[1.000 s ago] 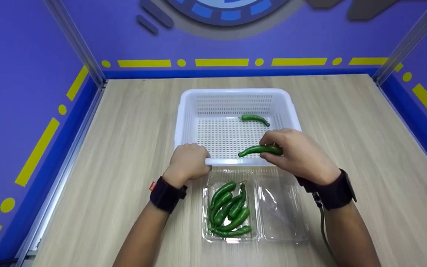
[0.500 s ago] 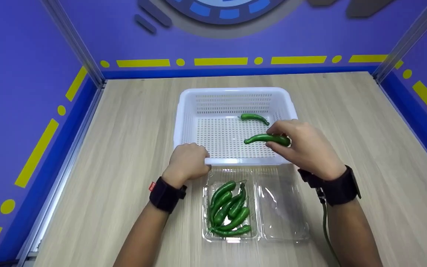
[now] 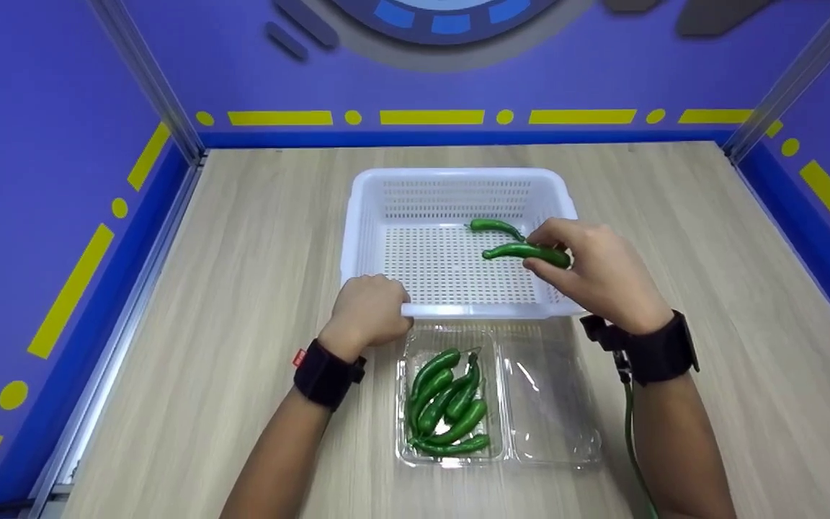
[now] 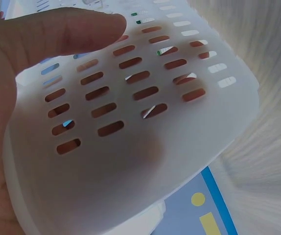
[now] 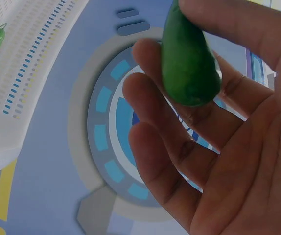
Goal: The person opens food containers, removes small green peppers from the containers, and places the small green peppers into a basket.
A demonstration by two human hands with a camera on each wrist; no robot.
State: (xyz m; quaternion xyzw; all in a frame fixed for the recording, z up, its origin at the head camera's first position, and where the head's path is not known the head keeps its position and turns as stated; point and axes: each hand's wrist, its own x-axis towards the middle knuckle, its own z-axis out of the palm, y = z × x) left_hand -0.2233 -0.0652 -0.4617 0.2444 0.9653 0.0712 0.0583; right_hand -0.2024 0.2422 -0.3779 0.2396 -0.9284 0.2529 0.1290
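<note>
Between the thumb and fingers of my right hand [image 3: 595, 270] is a green chili pepper [image 3: 527, 252], held over the right side of the white perforated basket [image 3: 458, 311]. In the right wrist view the thick end of that pepper [image 5: 189, 73] shows near the palm. Another green pepper [image 3: 496, 228] lies inside the basket toward the back. My left hand [image 3: 370, 311] grips the basket's near-left rim. The left wrist view has the thumb [image 4: 77, 34] against the slotted basket wall [image 4: 130, 161], with the fingers behind it.
In front of the basket, a clear plastic clamshell box [image 3: 451, 463] lies open on the wooden table [image 3: 242, 303]. Several green peppers [image 3: 447, 404] fill its left half; its lid [image 3: 548, 411] lies flat to the right. Blue walls [image 3: 422, 86] enclose the table. A cable [image 3: 630, 432] runs along the right forearm.
My right hand has carried the pepper farther back and slightly right over the basket, closer to the other pepper. The left hand has kept its grip on the rim.
</note>
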